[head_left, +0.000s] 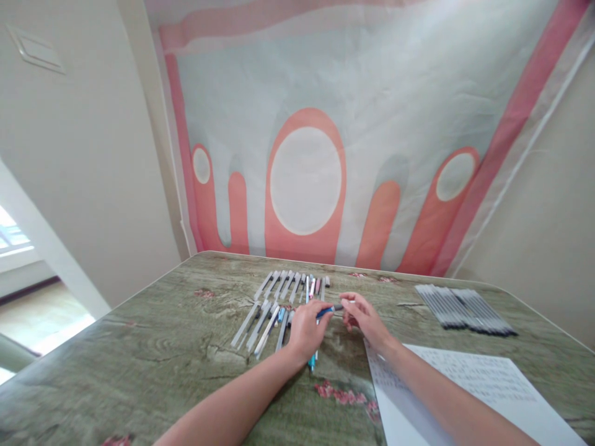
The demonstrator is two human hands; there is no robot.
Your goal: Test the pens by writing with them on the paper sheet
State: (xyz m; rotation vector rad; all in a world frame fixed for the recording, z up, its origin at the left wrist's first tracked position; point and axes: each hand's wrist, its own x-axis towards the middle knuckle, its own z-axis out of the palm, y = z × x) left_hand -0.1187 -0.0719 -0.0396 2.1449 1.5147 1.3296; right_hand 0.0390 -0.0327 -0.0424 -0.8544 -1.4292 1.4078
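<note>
Over the middle of the table, my left hand (309, 325) is closed around a pen (326, 311) with a blue barrel and a dark end. My right hand (362, 317) pinches the dark end between thumb and fingers, so both hands grip the one pen. Whether that end is a cap cannot be made out. Beside and under my left hand lie pens in two rows: a far row (281, 286) and a near row (255, 328), mostly clear with dark parts. A turquoise pen (312, 362) pokes out below my left wrist.
A written sheet of paper (465, 384) lies under my right forearm. Far right on the wood-patterned table (162, 353) rests a bundle of grey, dark-tipped pens or refills (465, 308). A patterned pink and grey hanging (390, 111) stands behind the table's far edge.
</note>
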